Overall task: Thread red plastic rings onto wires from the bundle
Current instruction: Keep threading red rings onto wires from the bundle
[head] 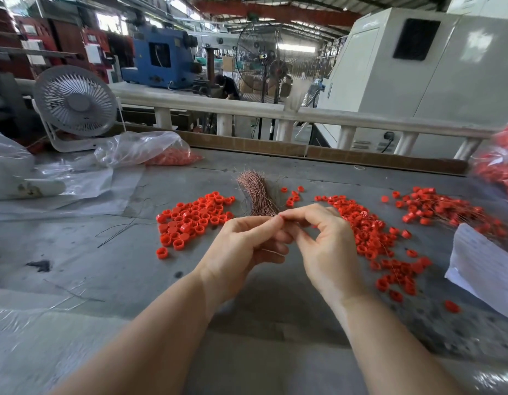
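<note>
From the head view, we judge the step to be drawing a single wire (271, 251) and readying it for a ring: our left hand (248, 246) and right hand (324, 243) meet fingertip to fingertip, both pinching the thin strand just in front of the copper wire bundle (258, 195). Next we need a ring from the loose red rings (194, 218) lying just left of our hands, its hole lined up on the wire's end.

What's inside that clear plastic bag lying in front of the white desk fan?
The clear plastic bag holds red rings, heaped at its right end. Crumpled, glaring plastic hides whatever else lies deeper inside.
</note>
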A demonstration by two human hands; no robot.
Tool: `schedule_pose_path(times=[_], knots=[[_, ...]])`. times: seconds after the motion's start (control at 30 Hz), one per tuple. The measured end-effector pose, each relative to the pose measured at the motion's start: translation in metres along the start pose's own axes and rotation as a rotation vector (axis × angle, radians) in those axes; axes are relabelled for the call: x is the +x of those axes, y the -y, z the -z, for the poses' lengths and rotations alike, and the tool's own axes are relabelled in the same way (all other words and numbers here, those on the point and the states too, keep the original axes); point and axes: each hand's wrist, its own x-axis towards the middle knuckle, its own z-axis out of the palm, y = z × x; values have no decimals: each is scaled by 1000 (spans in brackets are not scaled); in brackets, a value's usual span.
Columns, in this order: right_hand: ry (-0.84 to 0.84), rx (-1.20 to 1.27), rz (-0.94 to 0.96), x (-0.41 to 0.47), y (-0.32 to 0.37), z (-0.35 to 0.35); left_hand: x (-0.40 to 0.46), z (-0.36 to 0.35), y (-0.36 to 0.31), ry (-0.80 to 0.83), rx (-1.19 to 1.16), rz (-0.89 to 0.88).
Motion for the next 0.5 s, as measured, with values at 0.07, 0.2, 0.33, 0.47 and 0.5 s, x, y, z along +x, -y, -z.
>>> schedule_pose_path(times=[0.07,0.2,0.33,0.47,0.5], knots=[[-2,2,-11,0,-1,0,0,0,1,7,11,-13],[-13,5,-6,0,-2,0,-2,-1,2,-15,59,-58],[-29,36,10,1,-3,0,-1,0,2,-89,82,-116],[-29,31,4,1,-3,0,0,1,3,-123,88,-157],[-27,32,0,1,-3,0,0,1,3,-122,90,-166]])
